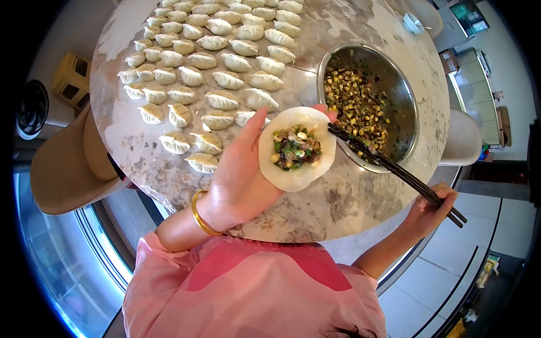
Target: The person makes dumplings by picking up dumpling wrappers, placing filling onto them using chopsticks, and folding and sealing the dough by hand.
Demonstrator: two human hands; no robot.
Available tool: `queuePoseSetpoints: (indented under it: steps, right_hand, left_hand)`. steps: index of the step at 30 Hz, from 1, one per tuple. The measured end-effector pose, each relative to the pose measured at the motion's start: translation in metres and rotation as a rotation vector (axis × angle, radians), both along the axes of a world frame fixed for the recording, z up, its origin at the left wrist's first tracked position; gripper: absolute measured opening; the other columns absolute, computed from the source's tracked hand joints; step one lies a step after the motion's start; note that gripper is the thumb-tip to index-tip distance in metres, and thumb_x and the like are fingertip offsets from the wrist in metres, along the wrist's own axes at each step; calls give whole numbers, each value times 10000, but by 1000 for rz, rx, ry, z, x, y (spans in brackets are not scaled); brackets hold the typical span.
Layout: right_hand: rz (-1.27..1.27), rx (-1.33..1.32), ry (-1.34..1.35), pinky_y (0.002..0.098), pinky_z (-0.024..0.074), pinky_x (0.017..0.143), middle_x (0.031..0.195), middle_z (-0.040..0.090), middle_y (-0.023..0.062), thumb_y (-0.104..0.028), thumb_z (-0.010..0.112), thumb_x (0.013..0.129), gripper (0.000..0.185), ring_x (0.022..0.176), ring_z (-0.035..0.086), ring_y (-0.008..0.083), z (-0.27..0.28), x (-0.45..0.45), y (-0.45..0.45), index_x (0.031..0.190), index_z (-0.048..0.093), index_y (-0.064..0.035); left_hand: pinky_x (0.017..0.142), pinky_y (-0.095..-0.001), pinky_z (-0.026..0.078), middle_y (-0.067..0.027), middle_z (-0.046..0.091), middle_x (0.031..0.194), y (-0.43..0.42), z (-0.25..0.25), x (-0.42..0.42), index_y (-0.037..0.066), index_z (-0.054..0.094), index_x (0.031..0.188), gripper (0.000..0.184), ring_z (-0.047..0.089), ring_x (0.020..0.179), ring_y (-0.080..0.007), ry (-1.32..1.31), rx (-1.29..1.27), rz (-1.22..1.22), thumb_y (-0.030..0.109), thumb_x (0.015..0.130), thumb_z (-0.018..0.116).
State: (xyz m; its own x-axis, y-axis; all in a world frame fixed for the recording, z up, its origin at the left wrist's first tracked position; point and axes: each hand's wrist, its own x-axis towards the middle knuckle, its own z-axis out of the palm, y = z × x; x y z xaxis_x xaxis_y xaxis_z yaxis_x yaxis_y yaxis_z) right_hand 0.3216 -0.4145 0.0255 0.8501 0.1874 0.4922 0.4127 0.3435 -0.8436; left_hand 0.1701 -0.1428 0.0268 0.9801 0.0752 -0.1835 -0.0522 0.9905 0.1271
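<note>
My left hand (239,174) holds a round dumpling wrapper (270,163) flat across its palm and fingers. A mound of chopped filling (296,149) with green bits and yellow corn sits in the wrapper's middle. In my right hand (431,208) is a pair of black chopsticks (403,176), their tips beside the wrapper's right edge. Behind the chopsticks stands a steel bowl (407,93) with more filling (355,104) in it. Rows of folded dumplings (222,100) lie on the table beyond my left hand.
The round marbled table (293,222) curves around in front of me. A small white bowl (413,23) stands near its far right edge. One chair (70,163) is at the left, another white chair (462,138) at the right.
</note>
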Motion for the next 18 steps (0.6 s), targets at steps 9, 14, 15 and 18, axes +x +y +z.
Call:
queuePoseSetpoints:
  steps: [9, 14, 15, 18]
  right_hand:
    - [-421, -364, 21, 275, 528, 518, 684, 619, 143, -174, 535, 930, 274, 530, 634, 212, 8, 34, 22, 837, 602, 74]
    - [-408, -454, 11, 272, 527, 513, 674, 621, 144, -189, 549, 924, 304, 519, 629, 207, 9, 40, 38, 789, 609, 77]
    - [-399, -469, 14, 272, 526, 513, 678, 623, 149, -190, 549, 924, 303, 518, 628, 207, 8, 40, 38, 793, 609, 77]
    - [-415, -464, 13, 273, 525, 515, 683, 626, 157, -193, 547, 926, 302, 522, 630, 208, 4, 44, 30, 804, 607, 77]
  left_hand:
    - [1109, -400, 266, -195, 375, 1394, 3, 5, 1, -61, 299, 1369, 601, 369, 1296, -299, 10, -69, 73, 392, 1001, 153]
    - [1109, -405, 266, -196, 366, 1401, 5, 5, 1, -61, 303, 1365, 602, 364, 1299, -303, 15, -44, 82, 397, 1003, 158]
    - [1109, -406, 266, -196, 365, 1403, 6, 5, 1, -62, 304, 1364, 604, 365, 1298, -303, 20, -44, 81, 400, 1004, 159]
    - [1138, -438, 190, -230, 193, 1484, 8, -5, 1, -45, 174, 1427, 606, 221, 1371, -344, -80, -186, 91, 380, 997, 215]
